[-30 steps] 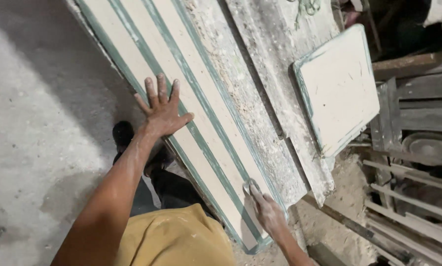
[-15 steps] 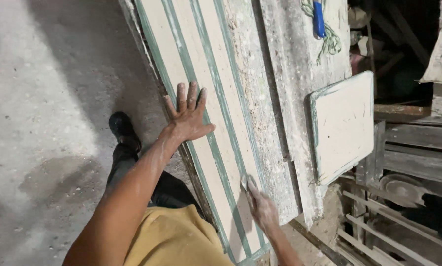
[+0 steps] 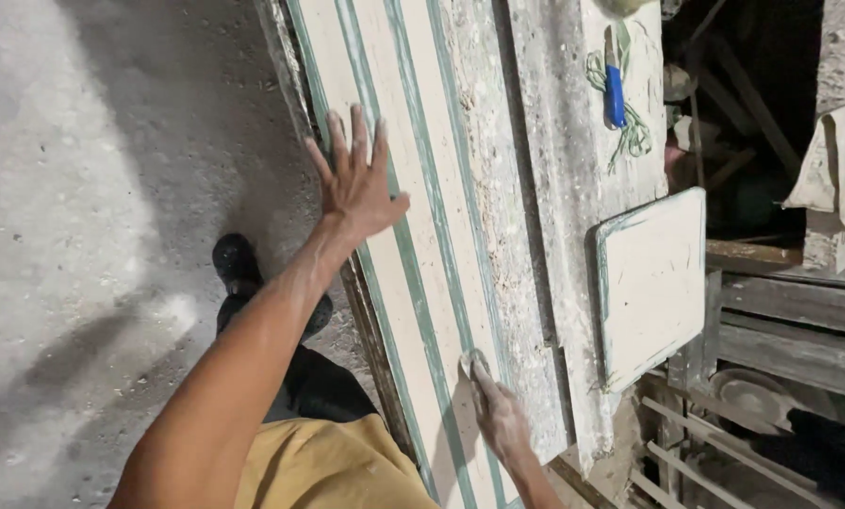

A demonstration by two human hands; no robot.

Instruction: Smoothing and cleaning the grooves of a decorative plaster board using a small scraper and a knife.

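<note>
A long cream panel (image 3: 413, 236) with green grooved stripes lies lengthwise in front of me. My left hand (image 3: 356, 188) rests flat on its left edge, fingers spread. My dusty right hand (image 3: 498, 415) is lower down, near the panel's right side. Its fingers press a small grey pad (image 3: 472, 361) against the surface.
The panel lies on a rough, plaster-crusted bench (image 3: 554, 236). A small cream square board (image 3: 653, 283) leans at the bench's right edge. A blue-handled tool (image 3: 615, 94) and green string (image 3: 634, 137) lie further up. My black shoe (image 3: 238, 269) stands on the concrete floor (image 3: 83, 236); wooden slats (image 3: 790, 320) at right.
My left hand has slid further up the panel, away from me. The right hand stays low on the panel with the pad. The view has swung so the panel runs more upright.
</note>
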